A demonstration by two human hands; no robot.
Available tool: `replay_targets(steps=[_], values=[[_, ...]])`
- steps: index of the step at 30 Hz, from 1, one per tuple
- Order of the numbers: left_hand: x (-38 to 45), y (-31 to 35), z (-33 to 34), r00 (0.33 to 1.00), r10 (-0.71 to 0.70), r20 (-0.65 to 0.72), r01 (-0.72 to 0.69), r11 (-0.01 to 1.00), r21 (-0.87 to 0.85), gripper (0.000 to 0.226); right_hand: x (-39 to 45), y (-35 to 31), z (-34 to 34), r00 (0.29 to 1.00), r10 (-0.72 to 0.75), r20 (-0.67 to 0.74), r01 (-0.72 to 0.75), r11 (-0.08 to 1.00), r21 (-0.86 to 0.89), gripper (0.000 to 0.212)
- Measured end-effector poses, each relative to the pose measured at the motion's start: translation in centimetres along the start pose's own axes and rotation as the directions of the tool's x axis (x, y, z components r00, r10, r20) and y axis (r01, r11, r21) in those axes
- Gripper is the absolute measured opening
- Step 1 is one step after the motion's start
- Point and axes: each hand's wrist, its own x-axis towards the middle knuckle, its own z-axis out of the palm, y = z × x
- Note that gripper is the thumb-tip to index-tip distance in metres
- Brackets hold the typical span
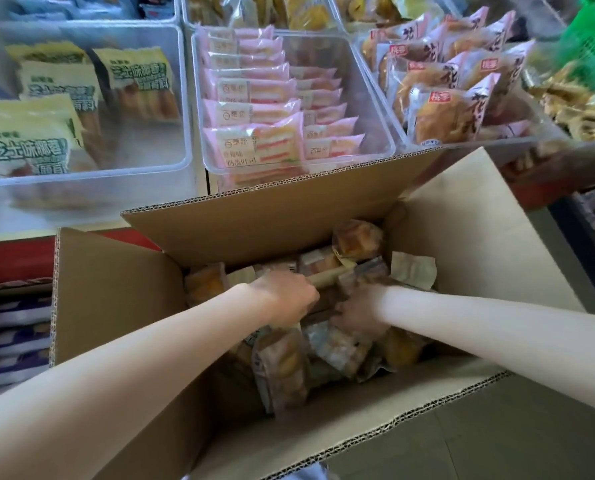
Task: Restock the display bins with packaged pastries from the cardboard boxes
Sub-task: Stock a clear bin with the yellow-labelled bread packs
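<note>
Open cardboard box fills lower centre, clear display bins across the top, packaged pastries piled loose inside the box. Left hand curled round a packet edge; right hand buried among packets, grip unclear. Best: gather a few by the wrappers, lift straight up clear of the flaps, don't squeeze.

Three display bins stand side by side behind the open cardboard box, with packaged pastries in it.

A green basket (blurred) sits at upper right
</note>
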Motion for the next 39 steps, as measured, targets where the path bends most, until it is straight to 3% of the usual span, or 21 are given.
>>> replay_targets(steps=[3,7,12,16,19,24,28,31,34,37,39], values=[[0.0,-0.2,-0.4,0.998,-0.062,0.033,0.062,0.998,0.000,0.027,-0.3,1.0,-1.9,0.999,0.037,0.024,-0.038,0.997,0.062,0.032],[-0.4,-0.3,-1.4,0.992,-0.096,0.081,0.098,0.995,-0.030,0.030,-0.9,1.5,-3.4,0.991,0.135,-0.024,-0.124,0.954,0.272,0.029],[-0.8,0.2,-3.8,0.984,-0.113,0.140,0.131,0.983,-0.129,0.029,-3.8,2.9,-7.0,0.972,0.223,-0.076,-0.135,0.791,0.596,0.013],[-2.6,0.1,-7.9,0.987,-0.142,0.070,0.151,0.977,-0.153,0.014,-8.7,4.5,-10.9,0.978,0.208,-0.032,-0.126,0.699,0.704,0.027],[-5.2,-0.6,-12.4,0.988,-0.123,0.097,0.141,0.965,-0.219,0.029,-13.6,5.5,-14.4,0.967,0.240,-0.079,-0.105,0.664,0.741,0.028],[-11.0,-2.7,-19.1,0.989,-0.141,-0.042,0.125,0.955,-0.269,0.031,-20.2,5.9,-20.1,0.926,0.334,-0.175,-0.051,0.571,0.819,0.006],[-15.4,-6.0,-21.6,0.941,-0.230,-0.249,0.120,0.912,-0.391,0.017,-22.4,6.4,-24.5,0.894,0.310,-0.323,0.086,0.590,0.803,0.010],[-18.2,-9.4,-21.8,0.786,-0.372,-0.493,0.098,0.864,-0.495,0.012,-21.9,6.9,-27.8,0.798,0.385,-0.463,0.207,0.547,0.811,0.012],[-20.3,-13.5,-20.9,0.510,-0.507,-0.695,-0.027,0.798,-0.602,0.016,-19.3,7.5,-31.2,0.643,0.517,-0.565,0.323,0.486,0.812,0.012],[-21.6,-18.1,-19.4,0.217,-0.615,-0.758,-0.088,0.761,-0.643,0.019,-15.1,7.6,-35.0,0.488,0.635,-0.599,0.423,0.429,0.798,0.014],[-21.9,-20.8,-17.9,0.126,-0.696,-0.707,-0.052,0.707,-0.705,0.027,-11.6,7.3,-37.2,0.436,0.675,-0.595,0.392,0.452,0.801,0.014]])
